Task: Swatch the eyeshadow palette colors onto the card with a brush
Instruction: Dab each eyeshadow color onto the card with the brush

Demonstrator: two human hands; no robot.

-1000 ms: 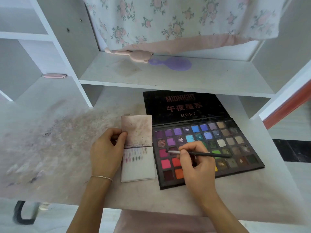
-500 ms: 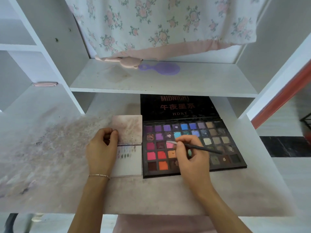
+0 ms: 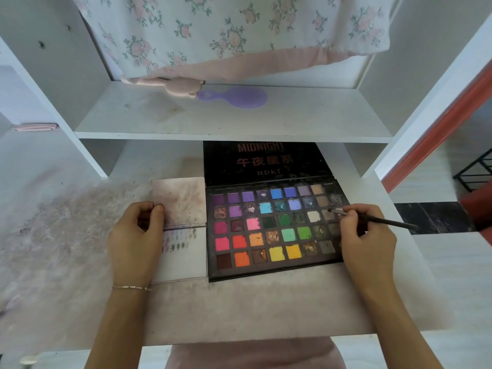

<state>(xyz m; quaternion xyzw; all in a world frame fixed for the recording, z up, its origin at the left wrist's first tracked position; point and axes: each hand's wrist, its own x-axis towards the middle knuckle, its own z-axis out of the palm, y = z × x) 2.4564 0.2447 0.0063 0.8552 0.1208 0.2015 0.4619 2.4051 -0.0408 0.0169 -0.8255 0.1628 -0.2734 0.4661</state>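
Black and slim, the brush (image 3: 372, 219) lying nearly level in the right hand (image 3: 364, 235), pinched between thumb and fingers close behind the metal collar, handle trailing off to the right past the palette's edge, bristle tip pointing left and sitting over a pale brownish pan in the right-hand columns of the palette (image 3: 277, 227). Tip either touching that pan or just above it; cannot tell which. Palette lying open and flat on the counter (image 3: 239, 310), dark lid propped up behind under the shelf. Card (image 3: 183, 251) lying just beside the palette's left edge, apparently touching it, well apart from the brush tip, with nearly the whole width of the palette between them. Left hand (image 3: 135, 241) resting on the card's left side, fingers curled and thumb pressing at the edge of a smudged pinkish sheet (image 3: 179, 201) lying above the card, steadying both. Small rows of dabs already showing near the card's top, the lower part still blank. Judging from this: loading colour now, then carrying the tip leftward across the palette to the card, the brush's long axis already running along that line, so mostly a sideways sweep of the right hand toward the left one, landing just past the existing dabs.
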